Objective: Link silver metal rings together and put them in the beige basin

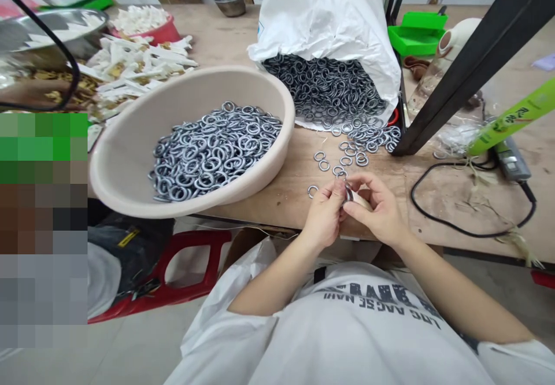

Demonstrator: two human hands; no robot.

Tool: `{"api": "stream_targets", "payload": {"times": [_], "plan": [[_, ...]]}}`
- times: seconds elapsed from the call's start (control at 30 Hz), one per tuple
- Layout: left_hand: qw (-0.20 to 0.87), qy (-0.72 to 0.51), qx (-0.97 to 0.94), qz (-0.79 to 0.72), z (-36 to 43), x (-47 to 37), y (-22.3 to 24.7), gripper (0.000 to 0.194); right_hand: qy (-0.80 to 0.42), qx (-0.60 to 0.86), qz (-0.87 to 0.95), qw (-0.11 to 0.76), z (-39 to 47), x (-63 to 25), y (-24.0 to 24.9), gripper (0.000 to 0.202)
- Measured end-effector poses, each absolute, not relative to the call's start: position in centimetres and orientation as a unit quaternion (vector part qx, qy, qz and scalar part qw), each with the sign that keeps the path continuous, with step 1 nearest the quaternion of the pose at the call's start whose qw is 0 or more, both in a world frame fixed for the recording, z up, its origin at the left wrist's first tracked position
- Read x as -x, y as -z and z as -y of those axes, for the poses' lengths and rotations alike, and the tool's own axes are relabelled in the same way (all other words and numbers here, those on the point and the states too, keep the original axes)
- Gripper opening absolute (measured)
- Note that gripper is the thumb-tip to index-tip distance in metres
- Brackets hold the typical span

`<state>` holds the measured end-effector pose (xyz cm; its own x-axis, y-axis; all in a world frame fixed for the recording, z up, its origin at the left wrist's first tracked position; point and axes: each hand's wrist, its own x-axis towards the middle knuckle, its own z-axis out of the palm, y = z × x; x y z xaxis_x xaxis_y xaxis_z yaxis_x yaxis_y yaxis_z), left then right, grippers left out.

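My left hand (324,214) pinches a dark metal ring (348,192) between thumb and fingers at the table's front edge. Against it, my right hand (379,208) is closed around a pale, smooth piece (361,201), whose kind I cannot make out; its end meets the ring. Just beyond the fingertips lie a few loose metal rings (324,165). A big beige basin (104,159), left of my hands, holds a heap of grey rings (212,154). Behind the loose rings, a white sack (321,21) lies with its mouth towards me, spilling darker rings (329,87).
A black metal post (459,67) slants up on the right, near a black cable (416,206) and a green packet (515,116). White pieces (134,64), a red bowl (169,31) and a steel bowl (229,3) stand farther back. A red stool (212,258) is below left.
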<state>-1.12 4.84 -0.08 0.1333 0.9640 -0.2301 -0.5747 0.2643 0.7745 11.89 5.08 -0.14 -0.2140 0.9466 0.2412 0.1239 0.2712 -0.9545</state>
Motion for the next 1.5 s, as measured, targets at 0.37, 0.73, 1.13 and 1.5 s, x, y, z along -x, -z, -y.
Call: {"api": "stream_targets", "payload": {"times": [0.37,0.73,1.13,1.5], "plan": [[0.725,-0.495,-0.295,-0.376,-4.0,1.0,-0.3,0.053,-0.451,0.4,0.622,0.499,-5.4,-11.9,0.0,0.024],[0.717,-0.52,-0.241,-0.397,-4.2,1.2,-1.2,0.06,-0.208,0.436,0.814,0.323,-4.0,-13.5,-1.8,0.032],[0.721,-0.515,-0.232,-0.402,-4.0,1.4,-1.1,0.059,-0.197,0.436,0.819,0.315,-4.0,-12.6,-1.2,0.04],[0.7,-0.525,-0.272,-0.401,-3.5,3.8,0.2,0.049,-0.187,0.571,0.736,0.31,-9.7,-14.2,-0.8,0.035]]}}
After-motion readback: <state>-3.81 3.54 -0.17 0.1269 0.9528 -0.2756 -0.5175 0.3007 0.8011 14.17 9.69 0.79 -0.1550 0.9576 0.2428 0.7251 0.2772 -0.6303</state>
